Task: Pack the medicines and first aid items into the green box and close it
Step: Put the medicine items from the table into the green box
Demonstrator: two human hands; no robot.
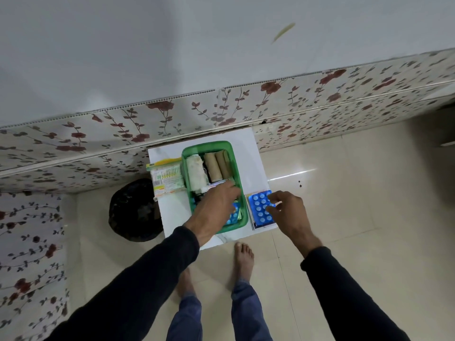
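Observation:
The green box [236, 168] stands open on a small white table [251, 148]. Inside lie a white gauze roll [197, 174], two tan bandage rolls [218, 166] and a blue blister strip [234, 215] near the front. My left hand [214, 207] reaches into the box, fingers bent over its contents; whether it grips anything is hidden. Right of the box, a blue blister pack [259, 206] lies on a small stack at the table edge. My right hand [286, 210] rests its fingertips on that pack.
A green-and-white medicine packet [167, 178] lies left of the box on the table. A black bag [135, 210] sits on the floor at the table's left. A floral-covered ledge runs behind. My bare feet stand on beige tiles.

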